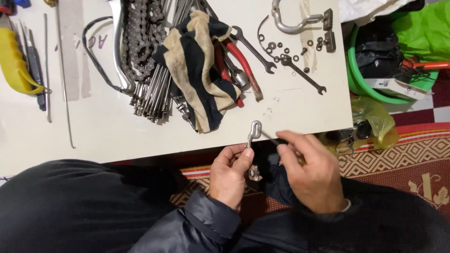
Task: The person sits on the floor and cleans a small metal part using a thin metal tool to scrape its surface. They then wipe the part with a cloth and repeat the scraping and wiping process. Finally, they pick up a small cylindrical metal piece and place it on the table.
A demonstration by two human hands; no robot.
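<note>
Apparently mid-job: the left hand (pixel 229 173) pinches a small metal bracket (pixel 253 133) at the table's (pixel 93 136) near edge, while the right hand (pixel 311 171) grips a thin tool (pixel 271 137) against it. Loose nuts (pixel 281 51) lie far right, unfitted.

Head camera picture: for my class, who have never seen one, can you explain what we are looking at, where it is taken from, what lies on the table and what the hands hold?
There is no machine here. A camera worn on a person's head looks down at their own two bare hands above their lap. The left hand pinches a small metal bracket with a slotted loop on top. The right hand holds a thin tool against it; its tip is too blurred to name. Beyond them is a white table carrying a striped rag, red-handled pliers, two spanners, loose nuts and washers, a bicycle chain and a bundle of metal spokes.
</note>
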